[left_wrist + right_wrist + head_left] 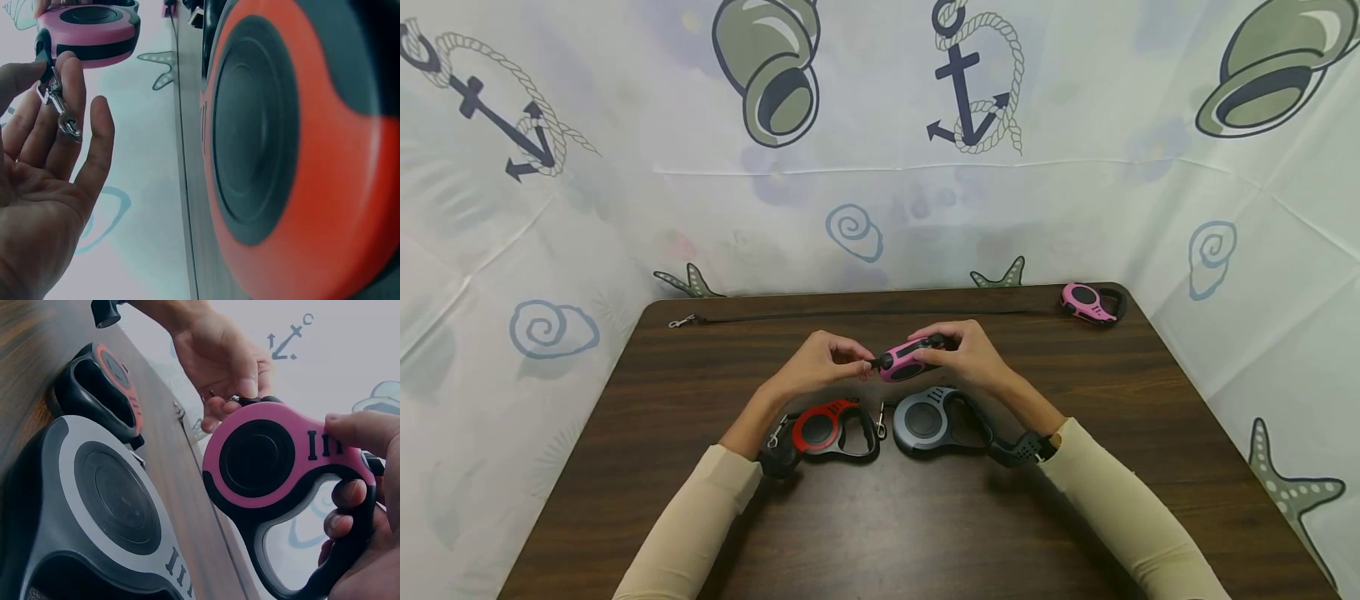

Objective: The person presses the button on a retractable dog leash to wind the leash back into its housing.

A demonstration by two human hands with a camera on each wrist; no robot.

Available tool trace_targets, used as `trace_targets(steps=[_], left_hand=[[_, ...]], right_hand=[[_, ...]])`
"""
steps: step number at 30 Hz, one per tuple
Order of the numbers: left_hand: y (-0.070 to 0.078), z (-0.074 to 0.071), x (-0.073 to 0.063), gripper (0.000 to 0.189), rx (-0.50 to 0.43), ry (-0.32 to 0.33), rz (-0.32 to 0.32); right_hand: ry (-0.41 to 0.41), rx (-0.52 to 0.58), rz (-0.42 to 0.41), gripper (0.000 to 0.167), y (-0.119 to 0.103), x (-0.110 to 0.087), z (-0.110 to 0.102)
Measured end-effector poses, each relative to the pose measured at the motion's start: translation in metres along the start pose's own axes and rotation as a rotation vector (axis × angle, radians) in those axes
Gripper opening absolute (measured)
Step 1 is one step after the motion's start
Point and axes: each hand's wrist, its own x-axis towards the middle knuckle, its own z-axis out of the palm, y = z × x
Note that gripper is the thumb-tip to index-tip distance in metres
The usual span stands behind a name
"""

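Observation:
My right hand (973,357) grips the black handle of a pink retractable dog leash (256,415), held up over the table, with fingers through the loop and thumb on the pink casing. With thumb and fingertips my left hand (820,364) pinches the short black strap at the leash's front end. From that strap a silver snap hook (61,107) dangles against the left fingers. Below the hands lie a red retractable leash (829,410), near the left wrist, and a grey retractable leash (917,398), nearer the right wrist.
Another pink leash (1093,310) lies at the table's back right corner. Its black cord (850,314) stretches left along the back edge to a metal hook (682,322). A patterned cloth (887,225) hangs behind the dark wooden table (880,533).

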Motion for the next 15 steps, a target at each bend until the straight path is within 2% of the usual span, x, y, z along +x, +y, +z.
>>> trace_targets(steps=[4, 9, 15], left_hand=[[0.0008, 0.0023, 0.0, 0.011, 0.034, 0.032, 0.008], [0.0022, 0.0055, 0.001, 0.01, 0.114, 0.107, 0.024], [0.0012, 0.0057, 0.0028, 0.016, 0.2, 0.169, 0.036]], right_hand=[[0.014, -0.005, 0.005, 0.028, 0.0014, 0.0002, 0.0002], [0.031, 0.003, 0.043, 0.029, 0.0029, 0.0018, 0.0014], [0.046, 0.005, 0.09, 0.031, 0.0024, 0.0067, 0.0033]])
